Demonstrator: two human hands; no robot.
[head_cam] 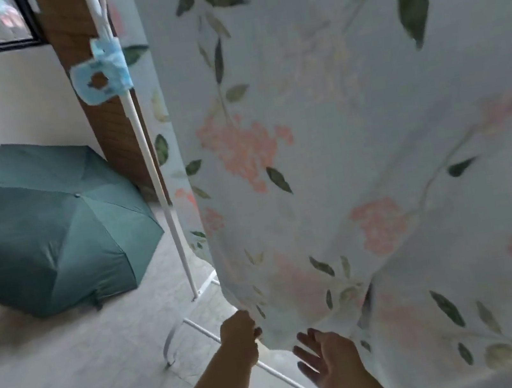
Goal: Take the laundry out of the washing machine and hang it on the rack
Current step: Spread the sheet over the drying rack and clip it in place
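Open green umbrella [46, 233] on the floor at left, white rack pole [160, 189] beside it. Your left hand [240, 334] pinches the hanging floral sheet's [357, 144] bottom corner; your right hand [331, 363] spreads open, just below its hem.

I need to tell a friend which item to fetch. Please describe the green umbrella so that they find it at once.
Look at the pale floor left of the white metal rack. The open dark-green fabric umbrella lies there on its side, near the white wall. Nothing else nearby is green and dome-shaped.
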